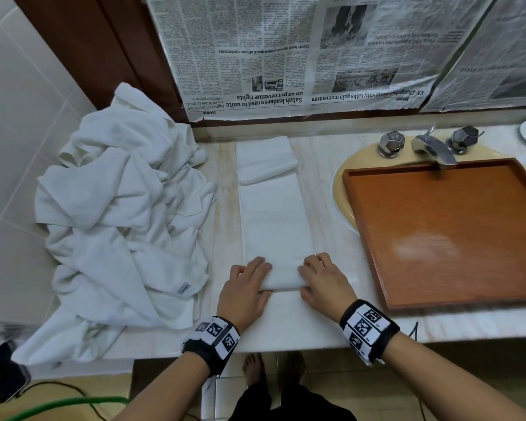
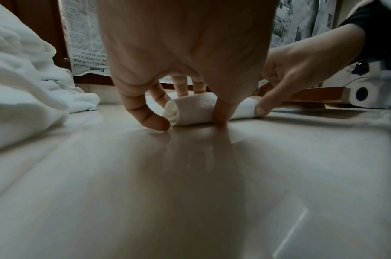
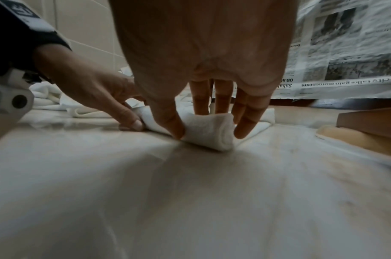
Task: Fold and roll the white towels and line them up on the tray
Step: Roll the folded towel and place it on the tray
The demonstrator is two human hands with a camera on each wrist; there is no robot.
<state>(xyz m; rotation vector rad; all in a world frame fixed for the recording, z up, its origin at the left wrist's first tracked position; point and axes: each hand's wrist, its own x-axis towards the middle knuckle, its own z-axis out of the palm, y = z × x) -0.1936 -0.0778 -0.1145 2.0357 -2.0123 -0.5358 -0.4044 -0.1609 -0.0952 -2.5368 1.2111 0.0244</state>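
On the marble counter, both hands' fingers curl around the towel's rolled near end.

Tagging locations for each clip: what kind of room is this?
Most likely a bathroom vanity: a cream oval sink with a chrome faceted-knob tap set in a pale marble counter, beside a tiled wall.

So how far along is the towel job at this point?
Early. Done: one towel is folded into a long strip on the counter. In hand: the left hand and right hand grip its rolled near end. Left: the tray holds no rolls, and the towel pile waits.
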